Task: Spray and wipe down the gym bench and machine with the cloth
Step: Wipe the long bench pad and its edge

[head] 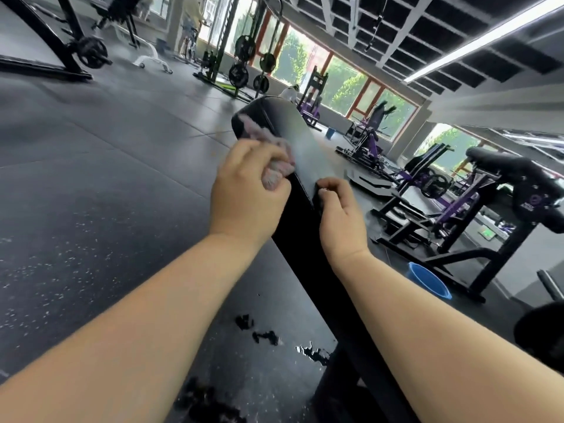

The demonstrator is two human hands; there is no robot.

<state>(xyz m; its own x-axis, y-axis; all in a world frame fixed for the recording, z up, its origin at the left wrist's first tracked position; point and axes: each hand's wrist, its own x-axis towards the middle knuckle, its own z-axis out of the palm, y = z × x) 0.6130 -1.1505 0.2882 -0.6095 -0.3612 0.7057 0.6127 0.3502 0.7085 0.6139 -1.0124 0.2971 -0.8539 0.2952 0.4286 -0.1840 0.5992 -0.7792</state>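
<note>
Left hand (248,193) and right hand (340,218) bare, on bare forearms (137,315).

Open floor (91,178) left of bench (299,148); purple machine (457,190), basin (430,280) crowd right.

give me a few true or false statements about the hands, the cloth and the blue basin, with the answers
1. The left hand holds the cloth against the bench pad. True.
2. The right hand holds a spray bottle. False: no bottle is in it; its fingers curl at the pad's edge.
3. A blue basin sits on the floor to the right of the bench. True.
4. The cloth is draped over the basin. False: it is bunched in the left hand, on the pad.
</note>
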